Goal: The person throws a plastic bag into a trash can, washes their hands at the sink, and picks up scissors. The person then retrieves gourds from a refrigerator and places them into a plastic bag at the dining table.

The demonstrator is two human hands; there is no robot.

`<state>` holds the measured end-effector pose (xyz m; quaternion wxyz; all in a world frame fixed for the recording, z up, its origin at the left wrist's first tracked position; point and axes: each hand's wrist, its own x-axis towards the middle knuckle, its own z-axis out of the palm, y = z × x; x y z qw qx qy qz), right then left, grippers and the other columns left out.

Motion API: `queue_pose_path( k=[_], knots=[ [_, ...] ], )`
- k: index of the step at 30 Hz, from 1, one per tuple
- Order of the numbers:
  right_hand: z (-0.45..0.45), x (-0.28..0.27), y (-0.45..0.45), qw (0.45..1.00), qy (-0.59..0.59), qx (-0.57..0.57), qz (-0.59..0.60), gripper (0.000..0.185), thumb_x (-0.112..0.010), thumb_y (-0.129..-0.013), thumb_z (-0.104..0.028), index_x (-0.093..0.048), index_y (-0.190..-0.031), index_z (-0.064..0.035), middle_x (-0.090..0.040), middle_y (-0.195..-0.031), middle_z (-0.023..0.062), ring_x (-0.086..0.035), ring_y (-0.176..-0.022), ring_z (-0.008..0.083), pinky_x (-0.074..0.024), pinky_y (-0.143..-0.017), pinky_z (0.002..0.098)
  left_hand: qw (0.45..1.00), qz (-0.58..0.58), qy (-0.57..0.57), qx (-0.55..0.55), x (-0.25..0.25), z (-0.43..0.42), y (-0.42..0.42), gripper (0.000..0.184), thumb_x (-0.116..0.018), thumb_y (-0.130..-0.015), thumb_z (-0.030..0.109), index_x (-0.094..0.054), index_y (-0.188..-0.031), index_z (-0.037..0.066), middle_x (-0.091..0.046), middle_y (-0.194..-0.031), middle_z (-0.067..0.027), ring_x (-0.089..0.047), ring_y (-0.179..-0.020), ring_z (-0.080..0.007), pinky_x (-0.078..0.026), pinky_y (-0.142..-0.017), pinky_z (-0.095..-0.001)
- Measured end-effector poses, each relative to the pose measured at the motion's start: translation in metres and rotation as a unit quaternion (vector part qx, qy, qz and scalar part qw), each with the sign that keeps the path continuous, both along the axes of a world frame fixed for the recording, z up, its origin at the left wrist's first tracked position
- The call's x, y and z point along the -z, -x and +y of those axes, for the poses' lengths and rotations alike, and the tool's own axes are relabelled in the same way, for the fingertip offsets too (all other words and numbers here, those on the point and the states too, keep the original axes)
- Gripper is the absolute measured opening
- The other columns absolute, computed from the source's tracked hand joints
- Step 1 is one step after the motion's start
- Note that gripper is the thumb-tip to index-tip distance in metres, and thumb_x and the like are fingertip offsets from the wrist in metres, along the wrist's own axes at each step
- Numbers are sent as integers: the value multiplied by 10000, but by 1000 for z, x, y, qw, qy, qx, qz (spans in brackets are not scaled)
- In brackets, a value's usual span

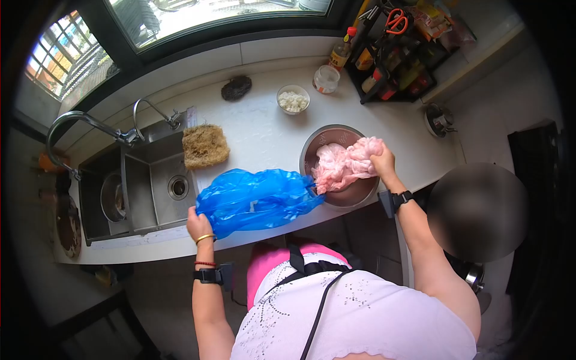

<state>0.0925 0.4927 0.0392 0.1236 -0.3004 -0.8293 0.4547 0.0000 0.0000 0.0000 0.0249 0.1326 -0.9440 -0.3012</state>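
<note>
My left hand (200, 225) is closed on the near left end of a blue plastic bag (255, 201), which lies stretched out over the counter. The bag's right end reaches the rim of a metal basin (307, 144). In and over that basin hangs a soft, folded mass of pale pink raw meat (343, 165), possibly fat or intestine. My right hand (384, 163) grips its upper right part above the basin's right side. The meat's lower left end touches or lies close to the bag's opening; I cannot tell whether any is inside.
A double sink (157, 180) with taps is at left, a fibrous scrubber (205, 147) beside it. Behind stand a bowl of white pieces (293, 99), a glass jar (326, 79), a bottle (341, 53) and a black condiment rack (390, 66). A dark scouring pad (236, 88) lies at the back.
</note>
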Motion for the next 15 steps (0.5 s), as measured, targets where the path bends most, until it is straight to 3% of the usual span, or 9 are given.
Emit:
queue_pose_path(
  k=[1,2,5,6,8,11,13,15],
  knots=[
    [-9,2,-4,991,-118,-5,-69,330,-584,-660,-53,-523,-983,-80,-580,-893,175,-576,-824,302,-458,-706,359,999,33,-26,-12,0,-12,-1,273,-408,-670,79,-543,-896,6,-579,-843,-224,-566,-778,-356,-425,-708,-402],
    [-14,12,-10,958,-254,-99,-94,273,-527,-713,-93,-513,-977,-26,-569,-870,195,-569,-781,315,-445,-690,387,997,35,-70,-8,0,-22,-3,287,-394,-663,59,-544,-901,2,-582,-831,-217,-563,-765,-356,-425,-696,-392],
    [-7,14,-17,909,-361,-195,-67,364,-542,-734,-234,-467,-1066,-103,-576,-872,182,-545,-815,354,-430,-718,415,990,-18,-134,-26,9,-23,-9,310,-372,-670,43,-541,-919,-29,-597,-798,-173,-575,-725,-269,-434,-681,-340],
    [-28,22,2,920,-340,-188,-45,364,-542,-734,-234,-467,-1066,-103,-576,-872,182,-545,-815,354,-430,-718,415,994,1,-108,-22,-8,-47,6,310,-372,-670,43,-541,-919,-29,-597,-798,-173,-575,-725,-269,-434,-681,-340],
    [-29,-12,12,884,-291,-224,-288,471,-574,-702,-328,-433,-1107,-134,-575,-905,173,-546,-832,352,-435,-709,416,975,-11,-211,-74,-10,-52,4,308,-364,-675,34,-547,-913,-33,-600,-793,-142,-564,-701,-206,-435,-671,-305],
    [-39,-62,15,860,-313,-248,-318,555,-601,-652,-389,-429,-1112,-131,-574,-929,170,-551,-850,337,-439,-705,414,975,4,-201,-89,4,-65,-7,299,-363,-678,29,-552,-902,-26,-597,-784,-123,-553,-688,-179,-435,-664,-291],
    [-53,-63,20,845,-376,-228,-303,482,-595,-674,-351,-471,-1087,-137,-586,-898,138,-565,-815,301,-450,-676,393,973,12,-202,-115,2,-75,-12,291,-364,-681,32,-551,-895,-26,-595,-783,-125,-553,-690,-182,-434,-668,-294],
    [-69,-65,25,859,-424,-255,-131,329,-577,-703,-269,-546,-1000,-133,-592,-837,106,-571,-767,271,-457,-641,359,968,19,-221,-120,10,-84,-23,270,-371,-691,47,-550,-881,-24,-594,-779,-132,-554,-702,-195,-430,-683,-303]
  ],
)
